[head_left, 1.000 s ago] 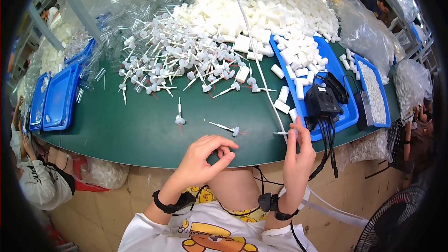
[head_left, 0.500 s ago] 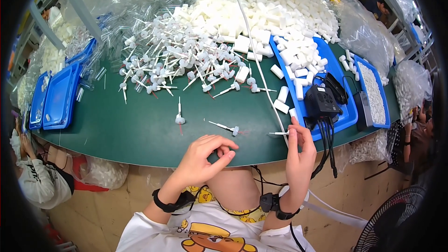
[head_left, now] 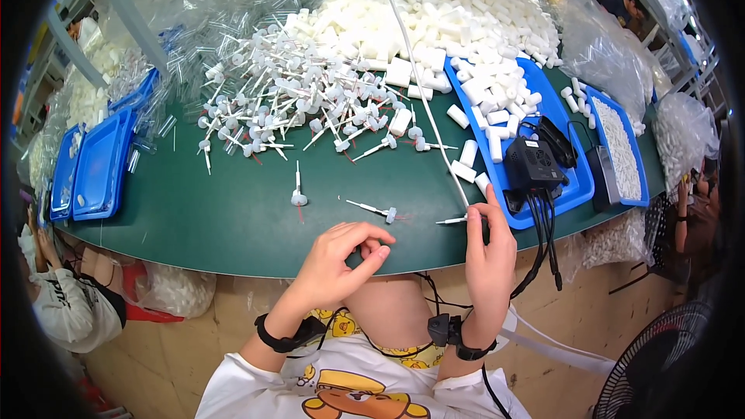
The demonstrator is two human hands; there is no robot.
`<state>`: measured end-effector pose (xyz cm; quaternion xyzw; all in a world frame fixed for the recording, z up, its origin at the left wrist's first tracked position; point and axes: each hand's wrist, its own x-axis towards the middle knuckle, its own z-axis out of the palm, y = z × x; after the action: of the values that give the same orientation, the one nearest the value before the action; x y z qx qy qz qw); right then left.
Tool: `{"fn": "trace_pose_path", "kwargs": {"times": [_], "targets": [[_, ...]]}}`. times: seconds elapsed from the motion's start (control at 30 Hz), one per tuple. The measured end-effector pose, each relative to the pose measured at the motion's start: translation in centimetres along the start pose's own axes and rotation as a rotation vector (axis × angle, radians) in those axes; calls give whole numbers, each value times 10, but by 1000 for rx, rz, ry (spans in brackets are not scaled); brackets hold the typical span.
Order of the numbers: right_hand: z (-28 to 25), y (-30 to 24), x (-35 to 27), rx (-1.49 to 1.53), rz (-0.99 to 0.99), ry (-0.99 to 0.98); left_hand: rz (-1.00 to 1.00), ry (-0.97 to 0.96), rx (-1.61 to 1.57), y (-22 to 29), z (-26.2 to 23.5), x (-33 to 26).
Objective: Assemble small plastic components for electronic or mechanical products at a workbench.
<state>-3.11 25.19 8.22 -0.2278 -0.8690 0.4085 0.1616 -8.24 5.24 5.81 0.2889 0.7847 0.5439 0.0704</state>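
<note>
At the table's near edge my left hand (head_left: 339, 257) rests with loosely bent fingers and the thumb apart, nothing visible in it. To its right, my right hand (head_left: 490, 247) pinches a thin white stick-shaped part (head_left: 450, 221) between thumb and fingers. The stick points left, and its other end is hidden by the fingertips. Between the hands lies a similar white stick part with a pale round head and red thread (head_left: 390, 216). Another such part (head_left: 298, 198) stands out farther left, its tip pointing away from me.
A heap of headed stick parts (head_left: 318, 97) lies beyond, with white cylinders (head_left: 458, 15) piled behind. At right, a blue tray (head_left: 577, 195) holds cylinders and a black box (head_left: 534, 164) with cables. A white cable (head_left: 423, 81) crosses the table. Blue trays (head_left: 101, 163) stand left.
My right hand has shifted slightly left with the white stick part in its pinch. My left hand has barely moved.
</note>
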Motion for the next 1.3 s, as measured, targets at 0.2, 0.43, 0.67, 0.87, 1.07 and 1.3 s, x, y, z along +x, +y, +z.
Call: {"fn": "trace_pose_path", "kwargs": {"times": [0.2, 0.43, 0.67, 0.87, 1.07, 1.3], "targets": [[14, 12, 14, -66, -157, -24, 10, -1, 13, -1, 2, 2], [13, 13, 9, -82, -176, -57, -7, -11, 17, -1, 2, 1], [-3, -2, -5, 79, -139, -71, 17, 10, 12, -2, 2, 1], [14, 8, 22, 6, -368, -124, 32, 2, 39, -2, 3, 2], [16, 14, 23, -186, -425, -145, 58, 11, 55, -1, 5, 2], [5, 4, 8, -34, -368, -94, 59, 14, 62, -3, 5, 1]]}}
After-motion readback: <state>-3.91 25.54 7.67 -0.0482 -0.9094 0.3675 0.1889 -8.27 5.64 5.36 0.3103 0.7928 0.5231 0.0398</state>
